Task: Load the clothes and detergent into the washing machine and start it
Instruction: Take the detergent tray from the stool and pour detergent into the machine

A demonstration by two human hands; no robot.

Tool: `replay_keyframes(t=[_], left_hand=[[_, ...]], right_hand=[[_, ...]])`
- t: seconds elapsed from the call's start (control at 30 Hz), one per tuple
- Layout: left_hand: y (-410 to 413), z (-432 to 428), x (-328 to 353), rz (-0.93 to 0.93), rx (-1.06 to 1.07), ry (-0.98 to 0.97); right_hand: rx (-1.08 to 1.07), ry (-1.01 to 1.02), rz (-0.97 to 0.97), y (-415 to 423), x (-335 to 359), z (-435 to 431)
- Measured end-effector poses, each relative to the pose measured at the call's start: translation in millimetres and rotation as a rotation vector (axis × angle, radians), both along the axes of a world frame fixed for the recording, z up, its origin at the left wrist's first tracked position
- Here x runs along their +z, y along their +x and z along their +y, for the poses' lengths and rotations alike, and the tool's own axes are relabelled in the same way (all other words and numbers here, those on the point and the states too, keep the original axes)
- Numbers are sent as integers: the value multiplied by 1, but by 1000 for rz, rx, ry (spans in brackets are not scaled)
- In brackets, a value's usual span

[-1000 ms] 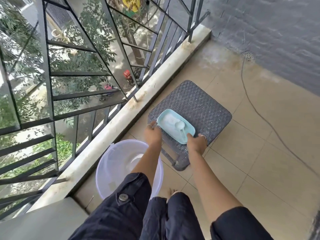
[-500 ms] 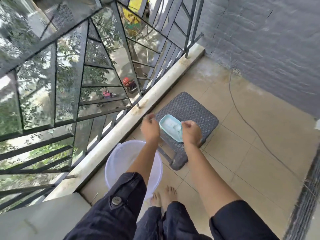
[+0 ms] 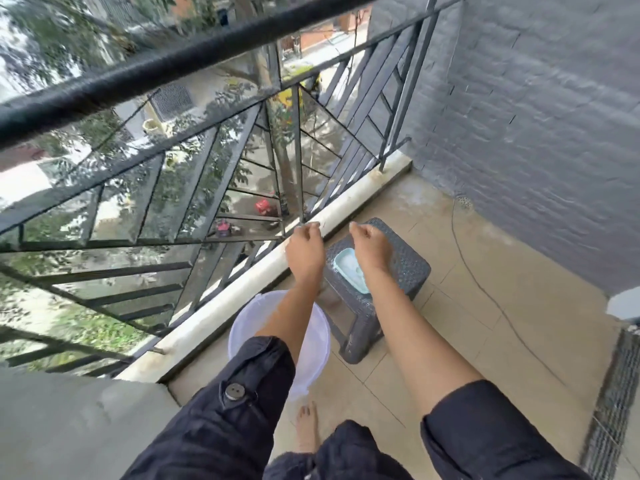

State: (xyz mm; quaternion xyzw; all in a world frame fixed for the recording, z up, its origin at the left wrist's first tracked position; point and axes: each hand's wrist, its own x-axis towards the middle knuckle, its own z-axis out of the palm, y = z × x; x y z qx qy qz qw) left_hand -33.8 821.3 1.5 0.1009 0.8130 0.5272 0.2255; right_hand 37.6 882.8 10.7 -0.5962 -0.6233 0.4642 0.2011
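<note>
1. We see the left hand [image 3: 304, 251] held in the air over the gap between the pale kerb [image 3: 242, 289] and the stool [image 3: 405, 268], its back turned to us
2. Its fingers are loosely bent downward and we find nothing in them; it touches neither the stool nor the tray
3. The right hand [image 3: 370, 245] hangs just beside it, above the far half of the stool, with its fingers also loosely curled and no object in its grasp
4. The light blue detergent tray [image 3: 348, 273] lies on top of the stool, near the edge closest to us, with white powder inside
5. We note that the right wrist crosses in front of the tray's right side, so that part is hidden; both hands are apart from the tray
6. The stool is dark grey with a woven look and stands on the beige tiled floor [image 3: 485, 348], close to the kerb
7. A white bucket [image 3: 242, 327] stands on the floor just beside the stool, on its near left, partly covered by the left forearm
8. A dark metal railing [image 3: 173, 71] rises from the kerb, with trees and a street below it
9. A grey brick wall [image 3: 536, 133] closes the far right side, and a thin cable [image 3: 485, 296] runs along the floor near it
10. A bare foot [image 3: 307, 427] shows between the dark sleeves at the bottom
</note>
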Motion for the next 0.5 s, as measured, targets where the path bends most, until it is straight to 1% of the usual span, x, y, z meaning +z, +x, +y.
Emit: replay_keyframes(t=[0.13, 0.33, 0.5], left_hand=[[6, -23, 21, 34, 25, -1], [12, -79, 36, 71, 117, 16], [26, -142, 47, 175, 165, -45]], right_hand=[[23, 42, 48, 1, 16, -28], [64, 147, 88, 8, 35, -77], [139, 204, 148, 20, 45, -129]])
